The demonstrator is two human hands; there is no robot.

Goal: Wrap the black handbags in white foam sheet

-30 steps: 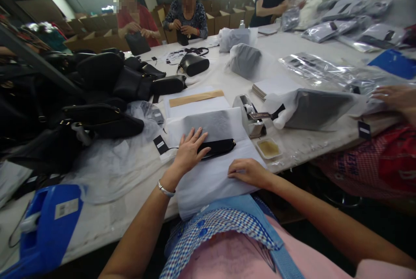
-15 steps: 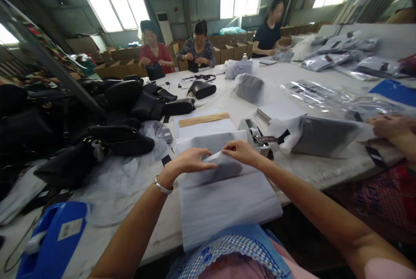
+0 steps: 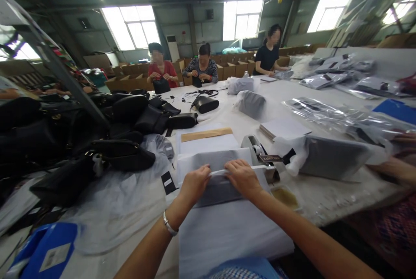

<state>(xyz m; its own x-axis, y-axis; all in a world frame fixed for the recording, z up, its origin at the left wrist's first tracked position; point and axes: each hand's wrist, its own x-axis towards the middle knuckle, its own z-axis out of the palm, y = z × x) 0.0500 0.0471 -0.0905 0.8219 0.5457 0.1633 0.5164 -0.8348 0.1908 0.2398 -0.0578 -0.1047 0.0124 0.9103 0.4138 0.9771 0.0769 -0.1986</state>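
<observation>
A dark item wrapped in thin white paper (image 3: 216, 192) lies in front of me on a stack of white sheets (image 3: 227, 233). My left hand (image 3: 194, 183), with a silver bracelet at the wrist, has its fingers closed on the wrapping paper's folded edge. On the same edge, a short way to the right, my right hand (image 3: 242, 178) pinches the paper too. Just beyond the hands is a brown strip (image 3: 206, 134) on white sheets. A tape dispenser (image 3: 255, 147) stands to the right of it.
Black bags (image 3: 120, 153) are heaped on the left, beside a blue container (image 3: 48, 251). A wrapped bag (image 3: 334, 157) and another person's hand (image 3: 394, 168) are at the right. Plastic-wrapped packages (image 3: 328, 77) lie farther back. Three people sit or stand across the table.
Both hands now press on the paper's fold, the left with its fingers closed where they were apart. The view has tilted up. A yellowish dish now shows by the dispenser.
</observation>
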